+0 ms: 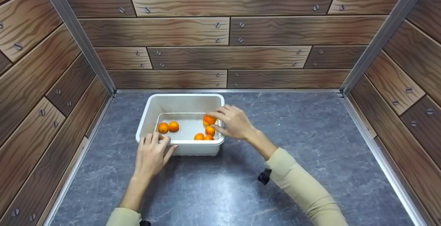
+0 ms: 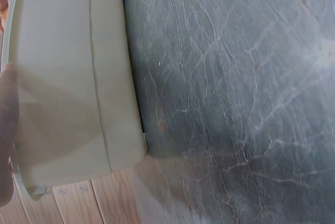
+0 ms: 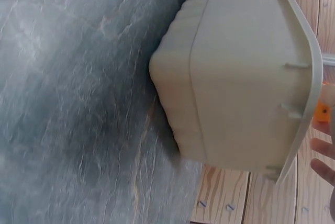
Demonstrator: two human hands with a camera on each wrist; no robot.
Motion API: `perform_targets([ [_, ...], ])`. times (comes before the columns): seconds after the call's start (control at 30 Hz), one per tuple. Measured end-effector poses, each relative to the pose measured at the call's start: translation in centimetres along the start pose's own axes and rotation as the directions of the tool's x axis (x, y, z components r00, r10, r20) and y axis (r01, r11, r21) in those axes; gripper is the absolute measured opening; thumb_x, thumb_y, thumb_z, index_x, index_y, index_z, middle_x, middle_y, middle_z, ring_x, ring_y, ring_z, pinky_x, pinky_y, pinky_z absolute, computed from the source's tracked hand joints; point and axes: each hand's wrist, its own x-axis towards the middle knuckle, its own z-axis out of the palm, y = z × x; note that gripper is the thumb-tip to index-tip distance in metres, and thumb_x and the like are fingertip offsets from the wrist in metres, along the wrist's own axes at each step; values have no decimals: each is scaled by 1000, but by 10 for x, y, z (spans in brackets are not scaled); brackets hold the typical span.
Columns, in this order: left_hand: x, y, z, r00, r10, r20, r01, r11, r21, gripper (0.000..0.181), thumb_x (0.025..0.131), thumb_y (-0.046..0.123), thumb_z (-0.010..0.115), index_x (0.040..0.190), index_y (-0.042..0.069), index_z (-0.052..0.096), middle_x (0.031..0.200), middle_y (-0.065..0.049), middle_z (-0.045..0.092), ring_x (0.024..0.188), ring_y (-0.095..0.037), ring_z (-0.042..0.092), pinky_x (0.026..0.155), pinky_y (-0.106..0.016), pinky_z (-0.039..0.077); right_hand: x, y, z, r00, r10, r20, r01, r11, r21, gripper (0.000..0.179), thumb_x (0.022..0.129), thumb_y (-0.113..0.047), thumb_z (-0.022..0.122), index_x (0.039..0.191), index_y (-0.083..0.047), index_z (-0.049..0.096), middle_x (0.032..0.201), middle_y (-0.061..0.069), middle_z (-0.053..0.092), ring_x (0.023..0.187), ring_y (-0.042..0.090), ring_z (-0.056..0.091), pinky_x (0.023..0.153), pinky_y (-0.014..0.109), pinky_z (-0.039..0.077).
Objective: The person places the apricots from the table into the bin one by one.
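Note:
A white plastic bin (image 1: 193, 147) stands on the grey marbled table, with several small oranges inside. Two oranges (image 1: 173, 126) lie together at the left, and part of another shows by the left fingertips. The rest are grouped along the right wall. Over the bin's front left corner, my left hand (image 1: 150, 155) grips the rim, fingers inside and thumb along the front. From the right, my right hand (image 1: 234, 121) reaches over the rim and pinches an orange (image 3: 323, 111) above the others. Its fingers partly hide that fruit in the head view.
Wood-patterned panels (image 1: 227, 31) enclose the table at the back and both sides, with metal strips (image 1: 229, 90) along their edges. The marbled tabletop (image 1: 293, 122) extends to the right and in front of the bin. A dark strap piece (image 1: 264, 176) hangs at the right sleeve.

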Motion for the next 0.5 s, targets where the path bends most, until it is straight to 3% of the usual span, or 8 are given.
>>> perform_targets([
  [0.23,0,1,0,1000,-2,5,2,1000,3,37,94,49,70,97,12,64,97,-14,61,84,-34,51,77,-47,41,4,-9,2,995,-38,89,39,999,-17,46,95,-40,76,138,-23,68,115,2,76,100,20,72,86,34,59],
  [0.5,1,1,-1,1000,1,8,-1,1000,2,38,93,49,71,96,12,64,96,-15,61,84,-35,50,76,-47,41,3,-9,2,986,4,165,-7,1000,15,50,97,-42,73,142,-24,64,120,4,75,103,21,71,88,35,58],
])
